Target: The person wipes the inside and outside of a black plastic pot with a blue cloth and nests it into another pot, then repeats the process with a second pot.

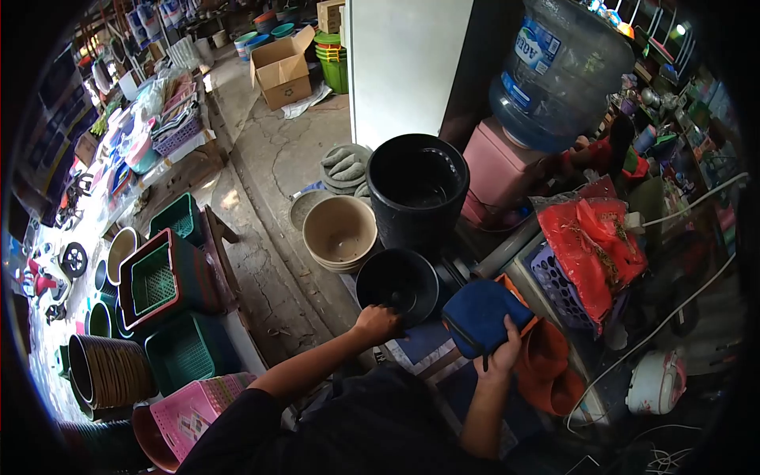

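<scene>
My left hand (378, 324) is closed at the near rim of a small round black pot (398, 283), its fingers in shadow over the edge. In my right hand (502, 351) is a blue cloth pouch (481, 317) with dark edging, the thumb on top and the other fingers underneath. Behind the small pot stands a tall black pot (418, 194). Stacked beige pots (340, 231) sit to its left. Orange-brown pots (546, 356) lie close to the right of my right hand.
Green baskets (190, 352) and stacked brown pots (111, 368) line the left side. A water bottle (558, 75) stands on a pink dispenser (495, 162). Red plastic packages (594, 249) lie in a purple basket (558, 277). A white cable (673, 313) hangs at right. A cardboard box (283, 75) is farther back.
</scene>
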Tool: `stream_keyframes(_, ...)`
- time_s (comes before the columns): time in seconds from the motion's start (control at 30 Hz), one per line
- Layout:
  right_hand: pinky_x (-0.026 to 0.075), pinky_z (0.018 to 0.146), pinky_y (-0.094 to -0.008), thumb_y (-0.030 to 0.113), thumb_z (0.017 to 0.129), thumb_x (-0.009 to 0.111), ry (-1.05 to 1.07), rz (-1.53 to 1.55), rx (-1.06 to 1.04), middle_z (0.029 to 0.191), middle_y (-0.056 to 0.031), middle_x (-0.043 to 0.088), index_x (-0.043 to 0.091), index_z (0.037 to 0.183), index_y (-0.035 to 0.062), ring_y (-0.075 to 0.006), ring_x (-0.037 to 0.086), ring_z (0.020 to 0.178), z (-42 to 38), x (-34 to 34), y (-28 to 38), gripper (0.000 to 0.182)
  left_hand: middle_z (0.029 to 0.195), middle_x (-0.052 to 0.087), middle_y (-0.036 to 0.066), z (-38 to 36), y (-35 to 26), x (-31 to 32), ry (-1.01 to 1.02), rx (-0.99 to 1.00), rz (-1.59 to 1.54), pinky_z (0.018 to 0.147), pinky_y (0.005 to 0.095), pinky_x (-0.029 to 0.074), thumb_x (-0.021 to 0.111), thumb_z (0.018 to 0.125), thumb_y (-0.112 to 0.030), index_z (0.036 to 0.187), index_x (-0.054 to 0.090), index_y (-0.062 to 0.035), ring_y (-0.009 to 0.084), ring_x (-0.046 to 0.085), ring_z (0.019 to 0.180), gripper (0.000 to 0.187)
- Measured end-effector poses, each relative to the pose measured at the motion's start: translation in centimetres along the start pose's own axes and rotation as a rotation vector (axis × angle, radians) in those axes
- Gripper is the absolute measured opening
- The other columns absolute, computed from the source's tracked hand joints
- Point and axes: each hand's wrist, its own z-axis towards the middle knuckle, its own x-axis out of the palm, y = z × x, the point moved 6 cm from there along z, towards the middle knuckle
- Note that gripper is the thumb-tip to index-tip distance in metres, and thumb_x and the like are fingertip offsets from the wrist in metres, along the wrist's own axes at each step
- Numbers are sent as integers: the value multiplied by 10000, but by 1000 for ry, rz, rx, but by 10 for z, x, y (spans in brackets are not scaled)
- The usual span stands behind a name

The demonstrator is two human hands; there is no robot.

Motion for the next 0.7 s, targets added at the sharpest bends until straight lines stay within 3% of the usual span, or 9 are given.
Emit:
stream_keyframes(0.17,447,972,-462,225,898,536,-57,-38,8,1219,-165,575,479,1259,-22,-322,573,1108,7,-18,-6,441,937,687,103,7,9,19,15,3,27,725,414,548,683,790,-416,923,689,-116,308,680,857,328)
stream_keyframes(0.33,453,967,-449,220,895,540,-41,-108,34,1207,-163,587,494,1250,-20,-320,583,1092,22,-3,-18,431,904,696,120,13,6,26,133,2,85,650,378,562,688,795,-327,874,693,-89,286,694,839,251)
stream_keyframes(0.47,452,965,-409,219,877,577,-11,-178,91,1211,-138,581,512,1247,4,-277,568,1107,35,14,-39,433,882,693,112,11,7,23,153,2,58,702,377,546,692,790,-308,852,695,-89,268,692,831,227)
stream_keyframes(0.53,443,969,-403,217,862,610,-45,-247,152,1183,-114,600,542,1224,8,-260,578,1087,31,30,-51,424,897,678,93,6,3,29,78,70,143,823,379,495,693,788,-322,904,693,-114,244,669,879,238)
stream_keyframes(0.57,447,963,-384,222,868,613,-48,-279,157,1165,-105,608,548,1216,6,-248,588,1064,25,44,-56,415,979,636,91,-2,-2,22,-44,116,96,907,394,420,677,798,-320,983,674,-139,238,600,979,258)
stream_keyframes(0.6,454,950,-363,237,886,604,16,-332,167,1155,-96,614,557,1207,9,-228,595,1046,23,54,-63,397,979,636,91,-14,-7,17,-41,145,93,907,394,420,677,798,-320,983,674,-139,238,600,979,258)
stream_keyframes(0.67,454,953,-344,188,905,595,94,-311,258,1166,-93,613,553,1216,-5,-199,589,1063,23,54,-89,368,1052,577,113,-39,-9,-11,-380,202,15,911,416,402,678,777,-313,1033,643,-131,273,525,1048,316)
stream_keyframes(0.7,454,955,-338,179,910,590,163,-336,305,1174,-96,610,546,1227,-8,-195,586,1072,17,63,-99,371,1052,577,113,-52,-2,-2,-385,208,12,911,416,402,678,777,-313,1033,643,-131,273,525,1048,316)
